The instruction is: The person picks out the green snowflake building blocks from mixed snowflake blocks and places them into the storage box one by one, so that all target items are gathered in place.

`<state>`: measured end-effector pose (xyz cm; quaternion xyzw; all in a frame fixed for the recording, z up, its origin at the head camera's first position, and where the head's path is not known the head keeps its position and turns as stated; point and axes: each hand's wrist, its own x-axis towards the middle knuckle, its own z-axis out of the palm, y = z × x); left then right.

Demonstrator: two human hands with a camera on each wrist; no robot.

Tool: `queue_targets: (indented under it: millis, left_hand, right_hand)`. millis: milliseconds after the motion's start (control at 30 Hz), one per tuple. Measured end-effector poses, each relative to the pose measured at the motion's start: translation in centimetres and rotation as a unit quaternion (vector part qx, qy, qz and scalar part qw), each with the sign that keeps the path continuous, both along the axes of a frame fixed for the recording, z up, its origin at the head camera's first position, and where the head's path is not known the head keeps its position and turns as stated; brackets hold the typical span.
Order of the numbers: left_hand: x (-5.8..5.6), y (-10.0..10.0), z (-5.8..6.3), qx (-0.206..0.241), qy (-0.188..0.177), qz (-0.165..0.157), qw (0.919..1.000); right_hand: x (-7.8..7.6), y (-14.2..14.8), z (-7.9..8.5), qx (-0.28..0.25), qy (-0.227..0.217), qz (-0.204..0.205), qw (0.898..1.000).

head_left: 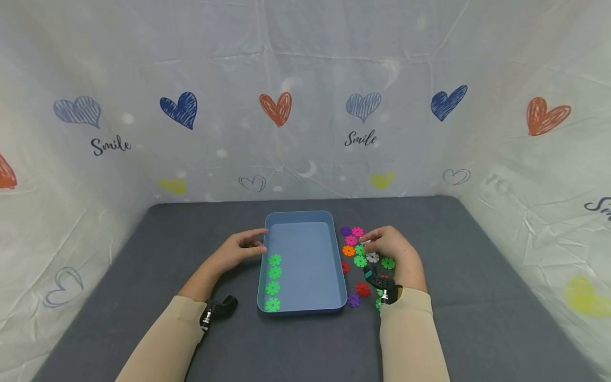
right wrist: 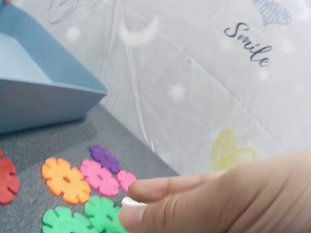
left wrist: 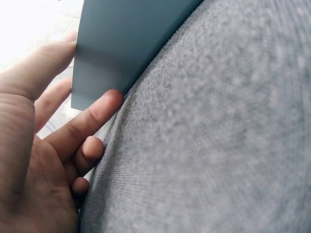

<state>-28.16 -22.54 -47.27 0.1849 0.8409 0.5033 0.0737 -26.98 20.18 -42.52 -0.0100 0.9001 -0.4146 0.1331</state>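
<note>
The blue tray (head_left: 305, 305) lies on the dark table, a column of several green flower-shaped discs (head_left: 274, 272) along its left side. My left hand (head_left: 238, 249) is at the tray's left wall, fingertips right at the rim and the fingers fairly straight. In the left wrist view, one finger (left wrist: 92, 116) reaches along the outside of that wall. Right of the tray, my right hand (head_left: 391, 246) pinches a white flower-shaped disc (right wrist: 131, 201) between thumb and index finger, mostly hidden by them. Just below it lie green discs (right wrist: 102, 213) and a pink one (right wrist: 99, 177).
More discs are scattered right of the tray: orange (head_left: 349, 250), purple (head_left: 354, 300), red (head_left: 363, 289), another white (head_left: 373, 257) and a green one (head_left: 388, 263). Some are partly covered by the right wrist's strap. A white curtain (head_left: 305, 63) with printed hearts stands behind the grey table (head_left: 191, 228).
</note>
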Motion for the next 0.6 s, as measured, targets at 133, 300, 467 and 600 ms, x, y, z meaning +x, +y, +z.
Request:
queue_targets:
  millis: [133, 300, 467, 600]
  left_hand:
    - [0.0, 0.0, 0.0, -0.007, 0.002, 0.004, 1.0]
    - [-0.1, -0.1, -0.1, -0.008, 0.007, 0.002, 0.9999]
    - [-0.2, 0.0, -0.1, -0.004, 0.001, 0.005, 1.0]
    - [-0.2, 0.0, -0.1, -0.003, -0.001, 0.003, 1.0]
  right_hand:
    - [0.0, -0.3, -0.6, -0.006, -0.022, -0.009, 1.0]
    - [-0.1, -0.8, -0.7, 0.011, -0.016, -0.014, 1.0]
    - [-0.5, -1.1, -0.8, 0.021, -0.008, -0.023, 0.999]
    - [-0.7, -1.1, -1.0, 0.028, 0.014, -0.041, 0.999]
